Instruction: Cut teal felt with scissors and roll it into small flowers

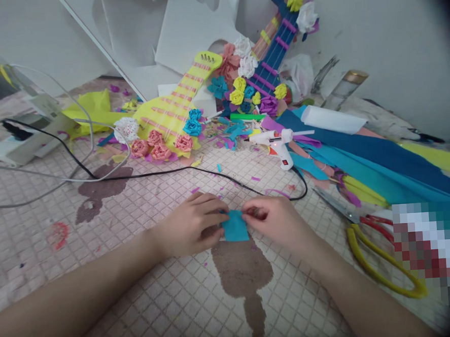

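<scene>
A small blue square of crepe paper [236, 227] is held between my two hands, just above the quilted cloth. My left hand [198, 223] pinches its left edge with thumb and fingers. At the upper right corner, my right hand [276, 217] grips the same piece between thumb and forefinger. Beneath the paper a brown guitar-shaped patch [244, 269] shows on the cloth. Beyond my hands, a white glue gun [279, 144] rests on its side with its switch lit.
Yellow-handled scissors [383, 270] lie at the right beside blue crepe sheets [384, 153]. A yellow paper guitar [175, 110] and a dark blue one [269, 59], both with paper flowers, are at the back. A black cord [164, 172] crosses the cloth. A power strip [32, 134] sits left.
</scene>
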The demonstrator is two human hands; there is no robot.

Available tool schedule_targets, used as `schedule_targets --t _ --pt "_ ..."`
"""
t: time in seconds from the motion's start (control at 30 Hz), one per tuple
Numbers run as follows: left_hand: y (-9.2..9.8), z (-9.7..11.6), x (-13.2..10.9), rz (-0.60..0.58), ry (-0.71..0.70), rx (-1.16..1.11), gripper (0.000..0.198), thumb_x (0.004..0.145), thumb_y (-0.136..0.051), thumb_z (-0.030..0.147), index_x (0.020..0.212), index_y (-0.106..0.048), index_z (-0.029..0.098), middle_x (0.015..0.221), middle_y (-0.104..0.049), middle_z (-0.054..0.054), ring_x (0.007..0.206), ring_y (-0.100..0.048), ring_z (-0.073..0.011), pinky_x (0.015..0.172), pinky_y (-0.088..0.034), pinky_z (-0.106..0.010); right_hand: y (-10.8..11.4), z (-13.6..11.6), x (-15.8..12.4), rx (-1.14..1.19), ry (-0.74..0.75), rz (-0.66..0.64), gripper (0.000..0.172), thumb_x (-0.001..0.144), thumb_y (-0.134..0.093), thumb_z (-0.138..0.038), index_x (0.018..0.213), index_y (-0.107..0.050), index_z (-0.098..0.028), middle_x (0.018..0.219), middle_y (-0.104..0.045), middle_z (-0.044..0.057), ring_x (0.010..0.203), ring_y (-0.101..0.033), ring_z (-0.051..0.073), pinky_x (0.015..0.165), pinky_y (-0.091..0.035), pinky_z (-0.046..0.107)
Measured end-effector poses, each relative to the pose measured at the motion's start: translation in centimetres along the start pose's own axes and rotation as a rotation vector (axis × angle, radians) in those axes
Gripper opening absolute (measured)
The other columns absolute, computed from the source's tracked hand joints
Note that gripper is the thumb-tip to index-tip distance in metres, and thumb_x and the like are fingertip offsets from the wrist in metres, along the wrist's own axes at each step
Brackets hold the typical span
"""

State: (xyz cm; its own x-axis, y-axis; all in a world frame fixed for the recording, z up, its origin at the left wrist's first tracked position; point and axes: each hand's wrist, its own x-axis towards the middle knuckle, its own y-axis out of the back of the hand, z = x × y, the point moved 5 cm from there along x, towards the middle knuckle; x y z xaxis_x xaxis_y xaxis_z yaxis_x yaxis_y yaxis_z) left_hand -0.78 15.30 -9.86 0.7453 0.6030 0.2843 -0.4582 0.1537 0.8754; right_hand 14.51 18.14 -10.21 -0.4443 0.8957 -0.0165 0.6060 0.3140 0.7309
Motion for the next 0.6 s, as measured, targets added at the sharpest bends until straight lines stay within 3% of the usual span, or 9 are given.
schedule_targets --t 0.6 --pt "-0.1 0.1 0.0 0.019 -0.031 -0.017 0.025 0.081 -0.048 0.018 0.105 -0.058 0.019 0.108 -0.061 -0.007 0.103 -0.051 -0.0216 0.091 -0.04 -0.038 -1.2 -1.2 -0.1 -0.178 0.118 -0.031 0.013 0.075 -0.052 -0.01 0.067 -0.058 -0.019 0.067 -0.052 -0.001 0.06 -0.048 0.011 0.058 -0.037 0.024"
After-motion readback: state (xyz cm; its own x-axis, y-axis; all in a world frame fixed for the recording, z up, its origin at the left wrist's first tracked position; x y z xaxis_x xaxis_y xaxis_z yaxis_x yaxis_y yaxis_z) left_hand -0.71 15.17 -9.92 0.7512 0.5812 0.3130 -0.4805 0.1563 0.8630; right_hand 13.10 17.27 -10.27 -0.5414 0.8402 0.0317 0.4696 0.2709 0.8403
